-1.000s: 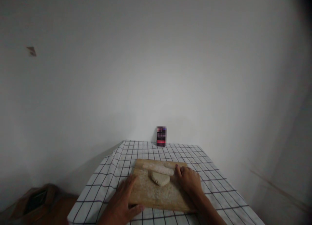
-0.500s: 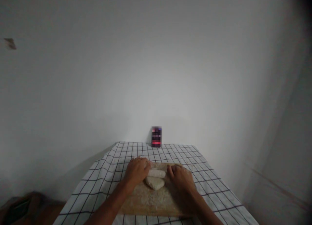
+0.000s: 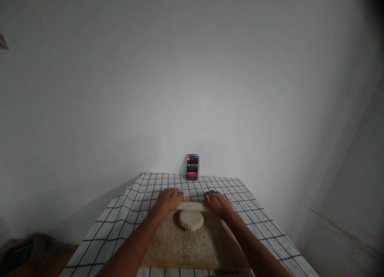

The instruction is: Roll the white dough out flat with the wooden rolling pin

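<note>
A pale, floury rolling pin (image 3: 192, 206) lies crosswise near the far edge of a wooden board (image 3: 180, 251). My left hand (image 3: 170, 198) is closed over its left end and my right hand (image 3: 218, 203) over its right end, so both ends are hidden. Just on the near side of the pin rests a thick, rounded piece of dough (image 3: 191, 220), flattened on top. Loose flour is scattered over the board.
Under the board, a white cloth with dark check lines (image 3: 114, 221) covers the table. A blurred dark and red upright object (image 3: 192, 167) stands at the table's far edge against the white wall (image 3: 192, 89). Brown furniture (image 3: 33, 249) sits low at the left.
Both hands have moved away from me with the rolling pin, from over the dough's far part to beyond it. More of the dough's top now shows.
</note>
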`<state>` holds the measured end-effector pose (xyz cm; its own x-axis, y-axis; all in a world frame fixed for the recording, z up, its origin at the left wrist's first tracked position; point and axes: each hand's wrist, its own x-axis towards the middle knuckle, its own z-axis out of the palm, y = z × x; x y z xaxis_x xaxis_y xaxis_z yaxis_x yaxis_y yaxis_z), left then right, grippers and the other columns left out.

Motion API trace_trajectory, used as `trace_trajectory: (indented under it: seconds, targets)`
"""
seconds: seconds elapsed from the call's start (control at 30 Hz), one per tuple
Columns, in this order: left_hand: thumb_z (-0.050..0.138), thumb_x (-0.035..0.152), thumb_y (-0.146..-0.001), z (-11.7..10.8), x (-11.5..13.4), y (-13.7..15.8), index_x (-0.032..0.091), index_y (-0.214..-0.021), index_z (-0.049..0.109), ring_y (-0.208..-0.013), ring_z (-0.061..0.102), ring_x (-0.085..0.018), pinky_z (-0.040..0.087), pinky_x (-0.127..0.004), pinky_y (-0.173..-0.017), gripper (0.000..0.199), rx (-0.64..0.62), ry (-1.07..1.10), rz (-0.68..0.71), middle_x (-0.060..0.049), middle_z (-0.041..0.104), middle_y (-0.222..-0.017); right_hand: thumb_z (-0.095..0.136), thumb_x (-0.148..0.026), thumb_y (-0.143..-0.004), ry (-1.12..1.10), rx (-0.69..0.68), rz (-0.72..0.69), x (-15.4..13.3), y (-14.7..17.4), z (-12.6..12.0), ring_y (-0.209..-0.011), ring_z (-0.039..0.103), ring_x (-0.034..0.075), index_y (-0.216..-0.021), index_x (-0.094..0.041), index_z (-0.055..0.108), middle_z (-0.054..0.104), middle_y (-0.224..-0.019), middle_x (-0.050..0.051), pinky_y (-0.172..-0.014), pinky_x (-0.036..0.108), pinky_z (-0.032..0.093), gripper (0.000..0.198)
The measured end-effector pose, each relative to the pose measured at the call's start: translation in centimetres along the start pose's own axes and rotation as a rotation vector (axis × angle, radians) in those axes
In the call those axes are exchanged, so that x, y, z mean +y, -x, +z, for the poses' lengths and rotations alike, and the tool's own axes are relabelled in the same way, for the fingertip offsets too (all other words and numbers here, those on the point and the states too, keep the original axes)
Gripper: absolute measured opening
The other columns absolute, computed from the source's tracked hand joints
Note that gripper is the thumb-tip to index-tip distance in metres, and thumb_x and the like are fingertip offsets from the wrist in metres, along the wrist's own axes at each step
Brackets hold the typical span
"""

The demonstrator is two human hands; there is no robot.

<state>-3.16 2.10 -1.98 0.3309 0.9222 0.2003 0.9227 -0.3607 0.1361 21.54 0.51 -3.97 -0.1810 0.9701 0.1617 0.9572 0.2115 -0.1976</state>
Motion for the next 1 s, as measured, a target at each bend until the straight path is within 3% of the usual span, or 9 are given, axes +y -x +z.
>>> trace_trajectory:
  seconds: [0.2,0.37,0.47,0.67,0.77,0.9,1.0]
  targets:
    - [0.051,0.018,-0.103,-0.2,0.7,2.2,0.022,-0.105,0.080,-0.116,0.075,-0.031,0.058,-0.045,-0.104,0.029,0.030,-0.046,0.043,-0.015,0.083,-0.118,0.033,-0.028,-0.114,-0.006,0.028,0.012,-0.8,2.6,0.4,-0.122,0.074,0.024,-0.116,-0.022,0.079,0.081,-0.129,0.010,-0.102,0.033,0.052,0.047]
    - [0.040,0.020,-0.110,0.5,1.9,5.2,0.020,-0.112,0.080,-0.122,0.075,-0.028,0.046,-0.048,-0.127,0.041,0.170,-0.017,0.083,-0.014,0.085,-0.120,0.031,-0.030,-0.116,-0.046,0.107,0.021,-2.6,6.0,-0.5,-0.127,0.072,0.024,-0.120,-0.021,0.080,0.080,-0.134,0.012,-0.108,0.033,0.050,0.050]
    - [0.035,0.021,-0.111,0.7,2.7,7.0,0.020,-0.121,0.079,-0.130,0.072,-0.029,0.039,-0.052,-0.134,0.045,0.238,-0.002,0.060,-0.014,0.083,-0.129,0.030,-0.034,-0.116,-0.087,0.109,0.056,-3.5,7.7,-0.9,-0.118,0.076,0.025,-0.115,-0.022,0.081,0.083,-0.127,0.011,-0.101,0.032,0.054,0.053]
    - [0.036,0.025,-0.111,0.3,4.0,9.9,0.021,-0.131,0.078,-0.140,0.068,-0.029,0.048,-0.048,-0.128,0.047,0.226,0.056,-0.030,-0.012,0.080,-0.139,0.033,-0.040,-0.116,-0.074,0.129,0.072,-3.7,10.1,-0.1,-0.131,0.073,0.027,-0.122,-0.026,0.081,0.076,-0.146,0.008,-0.106,0.035,0.055,0.051]
    - [0.035,0.026,-0.111,0.5,4.0,10.5,0.022,-0.138,0.075,-0.144,0.065,-0.028,0.047,-0.047,-0.129,0.048,0.228,0.094,-0.043,-0.011,0.076,-0.148,0.032,-0.040,-0.116,-0.095,0.126,0.049,-3.7,10.2,0.0,-0.134,0.071,0.026,-0.126,-0.025,0.081,0.076,-0.146,0.008,-0.111,0.036,0.054,0.052]
    - [0.036,0.024,-0.110,0.7,3.5,9.4,0.020,-0.130,0.078,-0.136,0.070,-0.030,0.048,-0.049,-0.127,0.046,0.200,0.074,-0.019,-0.016,0.079,-0.141,0.033,-0.035,-0.116,-0.077,0.134,0.029,-3.6,8.6,-0.6,-0.144,0.064,0.026,-0.125,-0.024,0.081,0.077,-0.145,0.009,-0.116,0.036,0.051,0.051]
    - [0.038,0.021,-0.110,1.0,2.8,7.3,0.018,-0.121,0.080,-0.134,0.071,-0.031,0.045,-0.050,-0.128,0.043,0.197,0.021,0.029,-0.018,0.080,-0.137,0.032,-0.033,-0.115,-0.044,0.124,0.071,-3.4,6.5,-0.9,-0.133,0.071,0.027,-0.118,-0.023,0.081,0.081,-0.133,0.011,-0.107,0.036,0.054,0.050]
